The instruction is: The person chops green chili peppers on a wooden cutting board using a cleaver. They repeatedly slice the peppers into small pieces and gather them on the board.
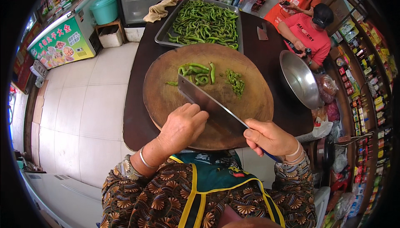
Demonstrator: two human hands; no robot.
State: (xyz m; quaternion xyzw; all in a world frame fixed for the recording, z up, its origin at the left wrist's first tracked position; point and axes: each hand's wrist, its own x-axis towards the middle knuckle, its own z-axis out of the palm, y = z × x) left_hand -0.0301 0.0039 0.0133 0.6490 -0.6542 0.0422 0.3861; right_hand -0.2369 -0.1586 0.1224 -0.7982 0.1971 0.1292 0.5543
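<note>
My right hand (270,137) grips the handle of a cleaver (215,106), whose broad blade slants up and left over a round wooden chopping board (250,103). My left hand (184,126) is curled beside the blade's lower left side, above the near left of the board; whether it holds anything is hidden. Beyond the blade's far end lie several whole green peppers (195,69), partly behind it. A small heap of chopped green pepper (236,82) sits to their right. Past the board, a metal tray (162,37) is filled with green peppers (206,22).
A second cleaver (262,33) lies on the dark table (137,103), right of the tray. A steel bowl (300,79) stands tilted at the table's right edge. A beige cloth (160,9) lies by the tray's left corner. Two people (309,34) are beyond the table at the upper right.
</note>
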